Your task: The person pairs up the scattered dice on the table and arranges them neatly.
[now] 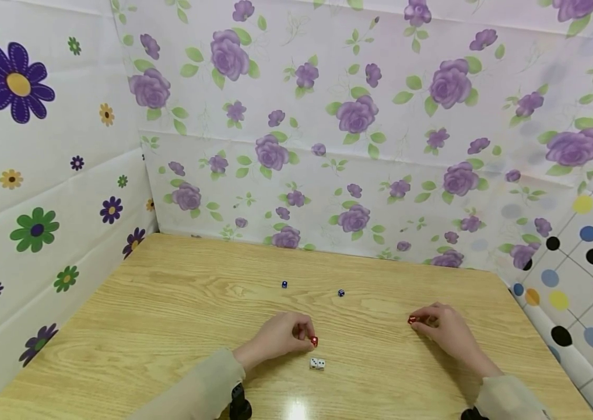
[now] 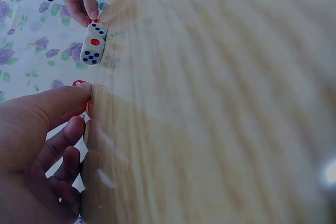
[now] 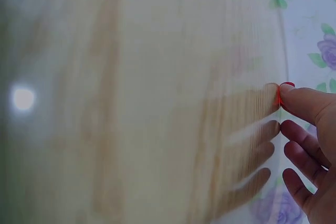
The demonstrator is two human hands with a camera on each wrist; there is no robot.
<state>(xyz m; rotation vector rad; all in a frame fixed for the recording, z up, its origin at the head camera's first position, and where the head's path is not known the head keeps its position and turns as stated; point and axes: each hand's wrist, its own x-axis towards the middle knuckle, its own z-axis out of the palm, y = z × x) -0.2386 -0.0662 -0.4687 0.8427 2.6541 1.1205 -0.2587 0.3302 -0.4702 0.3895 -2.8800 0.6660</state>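
Carefully, the left hand (image 1: 283, 337) pinches a small red cubic die with white pips (image 1: 314, 342) between thumb and forefinger, its other fingers loosely bent. Well apart, the right hand (image 1: 448, 330) likewise holds a second red cubic die (image 1: 412, 319) in a narrow fingertip pinch. Both grips sit low over the pale wood-grain counter (image 1: 181, 291); whether either die bears on it, I cannot tell.

Just on the near side of the left fingertips lie two white cubic dice with dark pips (image 1: 318, 364), side by side and seemingly touching. That closeness calls for care, I judge: keep the left hand's lower fingers tucked and its wrist high, since a sideways sweep could knock the pair askew. Pinching opposite faces squarely, with light pressure, should stop so small a cube from twisting or springing out.

Beyond the left hand sits one blue cubic die (image 1: 284, 284); another blue die (image 1: 341, 293) lies beyond and between the hands, so a low reach forward should pass round them.
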